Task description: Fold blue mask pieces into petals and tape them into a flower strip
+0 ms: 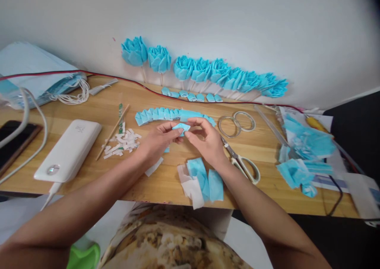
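Between my two hands is a small folded piece of blue fabric (181,127), held above the middle of the table. My left hand (162,137) pinches its left side, thumb on top. On its right side the fingertips of my right hand (205,138) close on the same piece. Just behind my hands lies a row of folded blue petals (157,114). In front of my right forearm are loose blue and white fabric pieces (202,178). Scissors (242,162) with white handles lie right of my right hand.
Several blue fabric flowers (160,58) on sticks lean along the wall. A white power bank (69,150), a wooden stick (113,132) and white tape scraps (124,142) lie left. Two tape rolls (230,126) and crumpled blue scraps (308,142) are right. A red-black cable (139,86) crosses the back.
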`<state>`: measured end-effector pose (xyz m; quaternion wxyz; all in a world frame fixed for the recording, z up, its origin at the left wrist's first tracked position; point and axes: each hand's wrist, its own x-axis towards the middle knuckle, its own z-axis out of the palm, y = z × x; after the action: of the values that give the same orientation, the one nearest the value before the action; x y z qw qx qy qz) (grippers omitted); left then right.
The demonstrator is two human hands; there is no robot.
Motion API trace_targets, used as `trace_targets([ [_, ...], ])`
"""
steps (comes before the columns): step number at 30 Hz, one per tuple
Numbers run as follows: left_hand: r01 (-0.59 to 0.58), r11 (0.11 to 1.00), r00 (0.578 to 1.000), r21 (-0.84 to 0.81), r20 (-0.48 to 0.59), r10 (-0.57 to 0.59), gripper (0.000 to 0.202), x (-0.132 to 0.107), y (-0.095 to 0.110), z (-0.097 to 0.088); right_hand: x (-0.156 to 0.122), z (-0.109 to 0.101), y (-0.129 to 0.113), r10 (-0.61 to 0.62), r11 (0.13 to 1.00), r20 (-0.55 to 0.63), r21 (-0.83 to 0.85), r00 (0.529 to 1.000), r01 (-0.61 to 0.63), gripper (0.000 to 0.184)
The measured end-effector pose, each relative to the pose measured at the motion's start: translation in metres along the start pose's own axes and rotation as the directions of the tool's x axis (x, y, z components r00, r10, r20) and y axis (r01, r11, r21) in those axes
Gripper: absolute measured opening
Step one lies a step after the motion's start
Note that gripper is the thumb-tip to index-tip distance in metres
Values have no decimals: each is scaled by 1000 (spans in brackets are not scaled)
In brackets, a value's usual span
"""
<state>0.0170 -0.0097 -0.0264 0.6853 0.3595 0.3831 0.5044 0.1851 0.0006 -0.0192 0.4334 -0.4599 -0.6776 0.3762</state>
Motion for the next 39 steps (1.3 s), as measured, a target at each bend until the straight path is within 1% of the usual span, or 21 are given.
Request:
trace_targets([
  [4,15,999,1000,41,-3,-14,19,1,-1,-1,0,-1,-3,67,997,57,38,996,-70,11],
  [10,42,996,999,84,6,-43,18,1,-1,-4,0,-1,-5,74,995,56,58,996,-77,11],
  [15,41,999,996,-12,79,-39,22,2,1,-4,1,-2,-3,67,995,39,74,997,-70,12],
  [19,35,999,998,-37,48,-33,28,2,2,-3,2,-3,-2,53,995,13,80,999,-54,11],
  [21,33,999,999,-3,39,-33,28,1,3,-2,2,-4,-2,54,994,5,95,999,-55,11],
  [24,16,995,999,97,26,-19,26,1,4,-2,3,-4,-2,70,990,7,123,998,-70,12],
  [29,-66,961,998,268,14,64,26,1,6,-3,3,-4,-2,102,981,44,161,994,-108,12],
  [33,-104,945,995,310,25,101,28,-2,10,-1,2,-5,-2,118,979,65,159,991,-127,15],
  [36,-102,940,995,325,39,95,31,-3,11,0,1,-5,-2,112,982,53,144,992,-119,14],
  [39,-72,915,997,397,22,69,28,-2,9,0,1,-4,-3,98,987,55,125,994,-104,13],
])
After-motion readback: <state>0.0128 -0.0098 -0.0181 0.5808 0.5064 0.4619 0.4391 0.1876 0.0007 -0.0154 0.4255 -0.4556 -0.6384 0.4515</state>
